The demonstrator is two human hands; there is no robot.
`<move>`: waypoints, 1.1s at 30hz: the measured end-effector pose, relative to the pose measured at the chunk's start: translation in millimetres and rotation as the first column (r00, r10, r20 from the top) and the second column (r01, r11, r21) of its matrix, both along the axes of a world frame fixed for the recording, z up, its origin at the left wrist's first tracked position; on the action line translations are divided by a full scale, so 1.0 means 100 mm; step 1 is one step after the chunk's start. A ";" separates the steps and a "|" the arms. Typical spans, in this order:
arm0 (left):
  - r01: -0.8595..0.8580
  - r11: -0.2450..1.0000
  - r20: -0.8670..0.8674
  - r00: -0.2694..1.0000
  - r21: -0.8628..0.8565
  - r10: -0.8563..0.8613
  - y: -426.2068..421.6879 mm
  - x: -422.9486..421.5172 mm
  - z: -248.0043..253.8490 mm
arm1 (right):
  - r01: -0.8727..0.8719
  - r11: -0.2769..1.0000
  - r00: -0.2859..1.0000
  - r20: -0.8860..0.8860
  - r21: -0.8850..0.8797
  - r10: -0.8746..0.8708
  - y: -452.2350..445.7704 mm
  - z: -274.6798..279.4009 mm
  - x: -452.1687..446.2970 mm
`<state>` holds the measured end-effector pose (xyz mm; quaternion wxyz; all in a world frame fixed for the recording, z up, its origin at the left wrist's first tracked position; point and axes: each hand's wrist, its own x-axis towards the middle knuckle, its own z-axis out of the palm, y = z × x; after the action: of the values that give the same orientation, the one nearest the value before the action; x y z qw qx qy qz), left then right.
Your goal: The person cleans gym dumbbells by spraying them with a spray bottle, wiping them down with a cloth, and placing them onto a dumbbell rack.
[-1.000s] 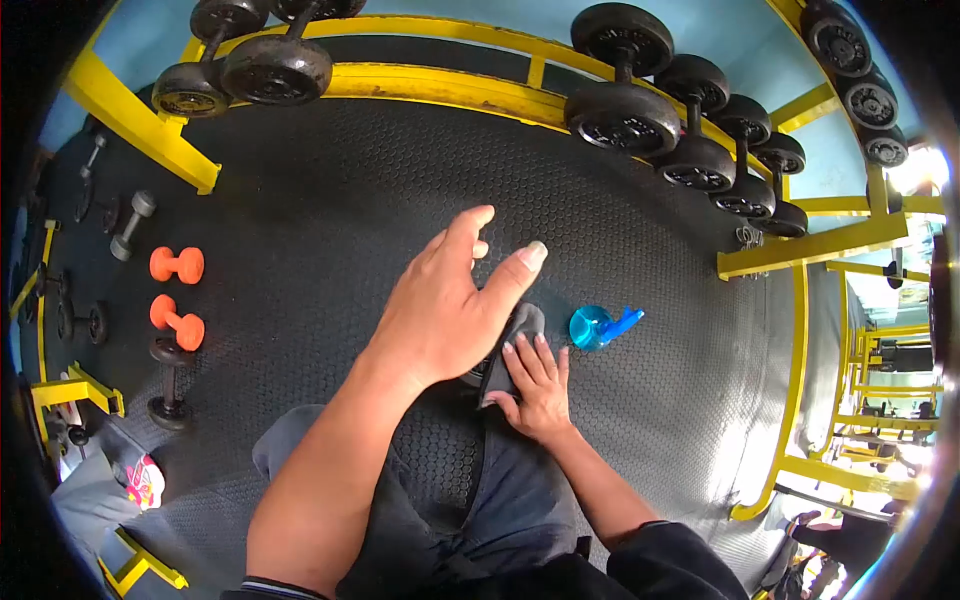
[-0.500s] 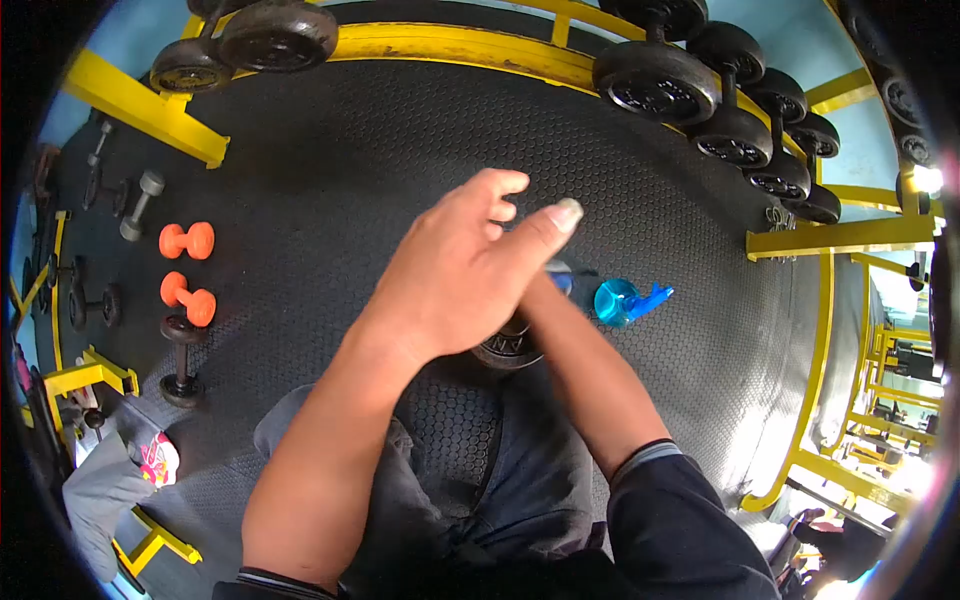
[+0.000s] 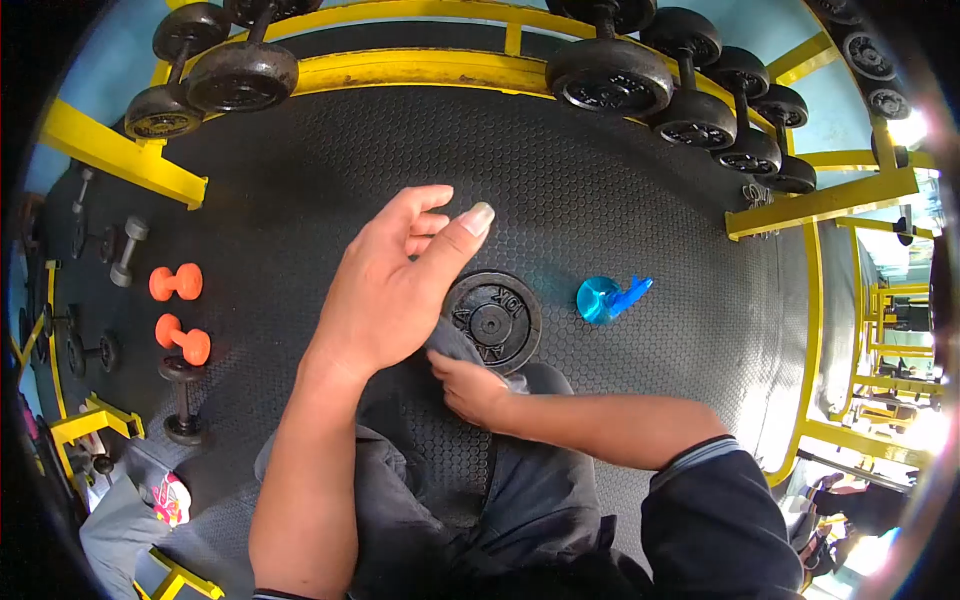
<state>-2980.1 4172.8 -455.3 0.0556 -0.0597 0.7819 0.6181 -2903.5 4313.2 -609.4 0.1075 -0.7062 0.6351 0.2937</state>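
Observation:
My left hand (image 3: 385, 285) is raised over the near left side of a round black weight plate (image 3: 512, 318), its fingers apart and curved, nothing visible in it. Below it, my right hand (image 3: 472, 390) grips a dark grey cloth (image 3: 455, 343) at the plate's lower left edge. Part of the cloth is hidden behind my left hand. The plate lies between my hands and a blue spray bottle (image 3: 603, 299), which rests on the black mat to the right.
Two orange dumbbells (image 3: 183, 338) and a black dumbbell (image 3: 182, 405) lie on the left. A yellow rack (image 3: 420, 68) with large black dumbbells (image 3: 610, 78) spans the far side. Another person's leg (image 3: 125, 530) shows at lower left.
My right hand has swept with the cloth from the plate's right side to its lower left, uncovering most of the plate. My left hand has shifted left in view.

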 end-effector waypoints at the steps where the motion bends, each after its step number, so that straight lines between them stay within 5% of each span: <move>1: 0.009 1.000 0.012 1.000 -0.012 -0.008 -0.01 0.02 0.02 | -0.043 0.998 0.999 0.005 -0.047 0.043 0.14 -0.04 0.06; 2: 0.018 1.000 0.007 1.000 -0.012 -0.018 -0.01 0.04 0.02 | -0.086 0.992 0.996 0.005 -0.095 0.087 0.26 -0.07 0.11; 4: -0.011 1.000 -0.024 1.000 0.015 0.011 -0.03 0.06 0.02 | 0.092 0.992 0.948 0.297 0.088 -0.115 0.41 0.02 0.23; 6: -0.007 1.000 -0.036 0.999 -0.023 0.006 -0.05 0.07 0.04 | 0.632 0.772 0.678 0.526 -0.062 -0.513 0.74 0.21 0.41; 8: 0.011 0.999 -0.062 0.998 -0.047 -0.013 -0.03 0.10 0.04 | 0.887 0.293 0.461 0.657 -0.356 -0.596 1.03 0.40 0.54; 10: 0.033 0.999 -0.069 0.997 -0.019 -0.034 0.00 0.12 0.05 | 0.895 -0.229 0.174 0.771 -0.383 -0.612 1.23 0.51 0.54; 11: 0.050 0.999 -0.059 0.997 -0.014 -0.051 0.02 0.12 0.05 | 0.693 -0.716 -0.285 0.879 -0.086 -0.382 1.19 0.58 0.55; 12: 0.072 0.997 -0.052 0.996 -0.011 -0.072 0.05 0.11 0.04 | 0.502 -0.853 -0.264 0.964 0.146 0.009 1.16 0.68 0.47; 14: 0.108 0.994 -0.057 0.992 -0.027 -0.109 0.09 0.11 0.00 | 0.231 -0.806 -0.079 0.836 0.545 0.542 1.01 0.55 0.34; 16: 0.098 0.994 -0.028 0.995 -0.048 -0.100 0.11 0.08 -0.05 | 0.471 -0.841 -0.486 0.874 0.264 0.002 0.88 0.13 0.37; 20: 0.123 0.972 0.087 0.990 -0.200 -0.108 0.06 0.02 -0.24 | 0.297 -0.729 -0.153 0.784 0.617 0.602 0.11 -0.41 0.42; 21: 0.185 0.951 0.144 0.978 -0.248 -0.152 0.03 0.03 -0.29 | 0.216 -0.675 -0.200 0.709 0.705 0.677 0.12 -0.33 0.33; 22: 0.206 0.943 0.151 0.974 -0.260 -0.171 0.01 0.04 -0.32 | 0.198 -0.670 -0.189 0.698 0.716 0.690 0.17 -0.39 0.27; 24: 0.232 0.946 0.183 0.964 -0.227 -0.192 0.00 0.04 -0.39 | 0.290 -0.711 -0.427 0.752 0.640 0.502 0.35 -0.43 0.08; 26: 0.269 0.924 0.233 0.950 -0.271 -0.208 0.04 0.00 -0.52 | 0.271 -0.716 -0.444 0.743 0.643 0.500 0.56 -0.44 -0.18; 28: 0.242 0.872 0.208 0.964 -0.425 -0.167 0.13 -0.04 -0.70 | 0.654 -0.451 -0.511 0.794 0.607 0.328 0.75 -0.65 -0.46; 30: 0.291 0.870 0.197 0.953 -0.399 -0.228 0.27 -0.10 -0.96 | 0.622 -0.395 -0.611 0.734 0.676 0.295 0.81 -0.39 -0.83; 31: 0.282 0.876 0.176 0.957 -0.391 -0.230 0.32 -0.15 -1.16 | 0.626 -0.468 -0.576 0.774 0.624 0.264 0.82 -0.23 -0.87; 32: 0.277 0.882 0.155 0.960 -0.380 -0.235 0.41 -0.21 -1.31 | 0.607 -0.469 -0.580 0.761 0.641 0.290 0.85 -0.39 -0.88; 33: 0.263 0.876 0.167 0.963 -0.403 -0.212 0.56 -0.28 -1.40 | 0.464 -0.365 -0.346 0.544 0.807 0.764 0.92 -0.66 -0.87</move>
<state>-3007.6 4228.5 -595.8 0.1630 -0.0103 0.8935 0.4183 -2990.1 4405.2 -675.8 -0.1204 -0.2524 -0.4565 0.8446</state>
